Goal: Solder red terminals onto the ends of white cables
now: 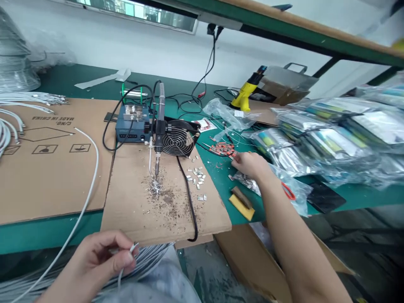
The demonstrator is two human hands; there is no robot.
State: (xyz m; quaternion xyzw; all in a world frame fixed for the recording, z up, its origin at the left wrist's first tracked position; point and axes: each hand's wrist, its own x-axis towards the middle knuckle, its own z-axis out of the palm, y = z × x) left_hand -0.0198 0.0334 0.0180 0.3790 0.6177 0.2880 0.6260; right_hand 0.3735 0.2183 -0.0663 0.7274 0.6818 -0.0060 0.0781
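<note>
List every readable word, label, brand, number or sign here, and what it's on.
"C/NO:" – left cardboard sheet, upside down.
"MADE IN CHINA" – same sheet, upside down.
Boxed pictograms, no legible wording – same sheet.
Too small or blurred to read: any markings on the blue box, the bagged packages and the white label by the yellow heat gun.

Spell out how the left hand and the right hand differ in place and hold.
The left hand pinches a white cable; the right hand is beside red-orange pieces, and whether it holds anything is hidden. The left hand is on the near side; the right hand is farther out, over the green benchtop. Both are bare.
</note>
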